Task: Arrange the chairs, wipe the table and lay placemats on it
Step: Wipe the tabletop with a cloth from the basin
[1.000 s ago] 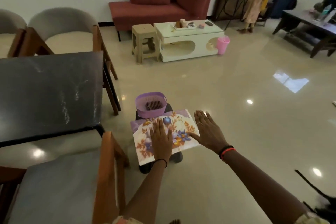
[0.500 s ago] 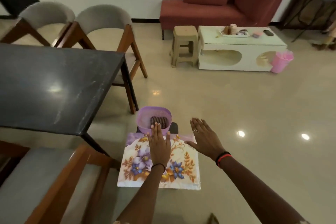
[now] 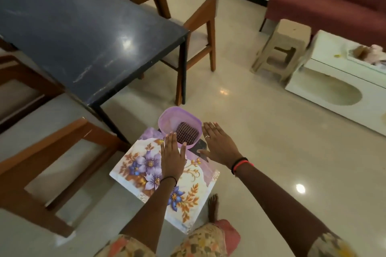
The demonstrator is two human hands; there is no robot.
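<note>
A red sofa (image 3: 325,0), beige plastic stool (image 3: 282,48) and what seems a white coffee table (image 3: 342,81).

Bare forearms, both. Left hand (image 3: 171,156): thin black band at wrist. Right hand (image 3: 221,146): silver ring on one finger; black band and red-orange band side by side at wrist. Short sleeves, patchy floral print in yellow, peach, grey. Same print on garment at 6 o'clock. Bare foot (image 3: 213,206).

Soft indoor light, glare spots on floor (image 3: 300,188), motion blur, bowed wide-angle edges.
</note>
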